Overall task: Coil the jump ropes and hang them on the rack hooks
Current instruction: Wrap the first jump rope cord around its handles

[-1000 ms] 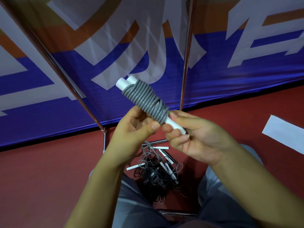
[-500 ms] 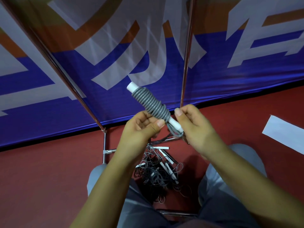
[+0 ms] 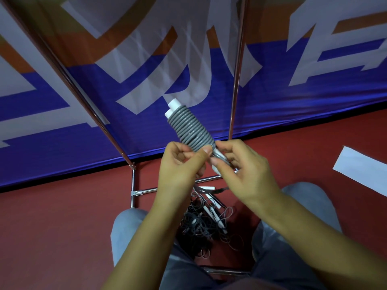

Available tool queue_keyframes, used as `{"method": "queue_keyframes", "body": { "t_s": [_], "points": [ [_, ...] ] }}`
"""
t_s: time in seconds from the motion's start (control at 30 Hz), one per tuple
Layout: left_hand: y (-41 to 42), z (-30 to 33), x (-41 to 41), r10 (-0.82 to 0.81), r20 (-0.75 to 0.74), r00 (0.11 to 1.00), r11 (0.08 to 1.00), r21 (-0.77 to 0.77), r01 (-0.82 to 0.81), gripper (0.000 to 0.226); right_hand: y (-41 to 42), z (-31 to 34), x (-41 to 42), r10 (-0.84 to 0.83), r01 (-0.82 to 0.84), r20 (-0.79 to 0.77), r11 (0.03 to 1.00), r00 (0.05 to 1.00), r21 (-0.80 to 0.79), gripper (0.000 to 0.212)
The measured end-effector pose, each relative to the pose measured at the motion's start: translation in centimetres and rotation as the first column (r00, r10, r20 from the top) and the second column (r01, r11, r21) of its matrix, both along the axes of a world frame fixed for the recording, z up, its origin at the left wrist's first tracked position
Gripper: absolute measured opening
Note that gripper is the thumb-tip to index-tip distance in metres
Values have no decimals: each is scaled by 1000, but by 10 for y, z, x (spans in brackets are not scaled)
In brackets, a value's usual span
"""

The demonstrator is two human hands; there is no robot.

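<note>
A: What's taking up the scene?

B: A blue, white and orange banner (image 3: 272, 97) is hanging across the far side, with two slanted metal rack poles (image 3: 235, 84) standing in front of it. No hooks are showing. A white paper strip (image 3: 360, 170) is lying on the red floor at the right.

A: And the ropes?

B: A tangled pile of dark jump ropes (image 3: 201, 225) is lying on the floor between the person's two knees; I'm counting several white handles but can't fix a number. One wound jump rope (image 3: 190, 128) is being held up at centre, its grey cord coiled tightly around two white handles poking out at the far end.

A: The hands?

B: The left hand (image 3: 180, 170) is gripping the lower coils, thumb pressing on them. The right hand (image 3: 240, 164) is pinching the cord's end just below.

A: What could go wrong?

B: I'm judging the tail isn't tucked yet. If either pinch is loosening, the springy cord could unwind off the handles and drop into the pile.
</note>
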State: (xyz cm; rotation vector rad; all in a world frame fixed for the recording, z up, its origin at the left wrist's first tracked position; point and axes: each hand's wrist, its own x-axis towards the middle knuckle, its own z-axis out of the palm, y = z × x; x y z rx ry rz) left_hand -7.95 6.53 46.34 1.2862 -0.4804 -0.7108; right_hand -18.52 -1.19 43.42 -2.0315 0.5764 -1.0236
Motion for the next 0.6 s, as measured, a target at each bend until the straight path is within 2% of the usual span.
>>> {"method": "queue_keyframes", "body": {
  "t_s": [0.1,0.17,0.23,0.3,0.37,0.47,0.5,0.6],
  "points": [
    [5,3,1,-58,35,998,998,31,57,32,0,-1,0,-26,20,78,997,997,68,32],
    [9,2,5,-142,3,990,989,35,142,33,1,2,-1,-59,52,127,997,990,62,24],
    [12,2,9,-276,-112,955,961,-3,277,20,2,5,-2,-83,67,175,993,981,93,23],
    [14,2,15,-384,-273,882,920,-38,389,18,4,9,-2,-86,32,234,973,968,227,25],
    [15,4,20,-430,-389,815,891,-34,454,12,6,10,-1,-108,28,252,953,962,302,23],
    [17,2,22,-490,-485,725,835,-20,551,12,6,11,0,-130,53,215,942,968,333,19],
    [17,1,21,-516,-509,689,812,-35,582,14,6,12,0,-135,56,214,939,967,341,18],
    [17,-8,18,-561,-555,614,787,-130,603,43,4,15,0,-153,80,198,939,968,333,20]
  ]
}}
